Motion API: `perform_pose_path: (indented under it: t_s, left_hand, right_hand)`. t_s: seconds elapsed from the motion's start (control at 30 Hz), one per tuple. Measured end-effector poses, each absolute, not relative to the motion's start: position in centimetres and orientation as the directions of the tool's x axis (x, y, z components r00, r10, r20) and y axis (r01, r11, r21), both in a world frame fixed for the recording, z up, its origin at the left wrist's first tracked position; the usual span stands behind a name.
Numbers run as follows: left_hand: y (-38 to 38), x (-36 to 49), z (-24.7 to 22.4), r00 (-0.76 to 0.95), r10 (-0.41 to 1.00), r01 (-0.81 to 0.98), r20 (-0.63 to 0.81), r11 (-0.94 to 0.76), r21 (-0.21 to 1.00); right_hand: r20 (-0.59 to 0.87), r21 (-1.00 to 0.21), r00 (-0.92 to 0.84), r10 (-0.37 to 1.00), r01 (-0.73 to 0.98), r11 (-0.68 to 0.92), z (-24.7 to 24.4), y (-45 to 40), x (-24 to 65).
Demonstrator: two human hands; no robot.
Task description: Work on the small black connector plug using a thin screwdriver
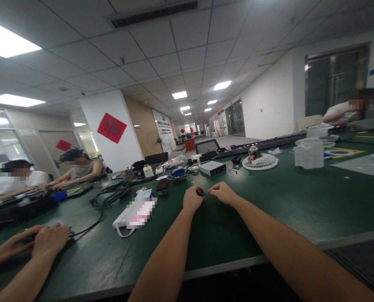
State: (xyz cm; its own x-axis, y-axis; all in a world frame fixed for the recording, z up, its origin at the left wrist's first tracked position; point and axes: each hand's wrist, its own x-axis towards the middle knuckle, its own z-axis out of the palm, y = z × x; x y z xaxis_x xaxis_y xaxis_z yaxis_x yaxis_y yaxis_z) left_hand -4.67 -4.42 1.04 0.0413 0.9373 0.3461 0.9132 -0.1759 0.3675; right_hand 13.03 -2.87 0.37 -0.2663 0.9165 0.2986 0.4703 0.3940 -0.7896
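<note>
Just above the green table, my left hand is closed around a small dark round part, which pokes out at its right side. Close by on the right is my right hand, its thumb and fingertips pinched together and pointing toward that part. Whatever the pinch holds, if anything, is too small to make out. A narrow gap separates the two hands.
Behind my hands are a silver-grey box, a white fan grille and a blue item in a bowl. Left lie a white bag, black cables and a co-worker's hands. White stacked containers stand right.
</note>
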Motion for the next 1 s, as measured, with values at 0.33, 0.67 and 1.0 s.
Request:
perform_pose_path:
  t_s: [0.33,0.67,1.0]
  left_hand:
    - [-4.3,-4.5,0.8,0.034,0.931,0.914,0.363,-0.176,0.366]
    - [-4.1,-4.8,0.6,-0.052,0.934,0.92,0.355,-0.093,0.381]
    - [-4.2,-4.7,0.6,-0.039,0.945,0.922,0.326,-0.091,0.376]
  right_hand:
    - [0.326,-0.772,-0.235,0.916,0.492,0.401,0.2,-2.9,13.2]
    - [0.392,-0.74,-0.177,0.903,0.523,0.423,0.4,-2.7,13.3]
    - [0.282,-0.678,-0.254,0.925,0.63,0.38,-0.8,-2.7,13.5]
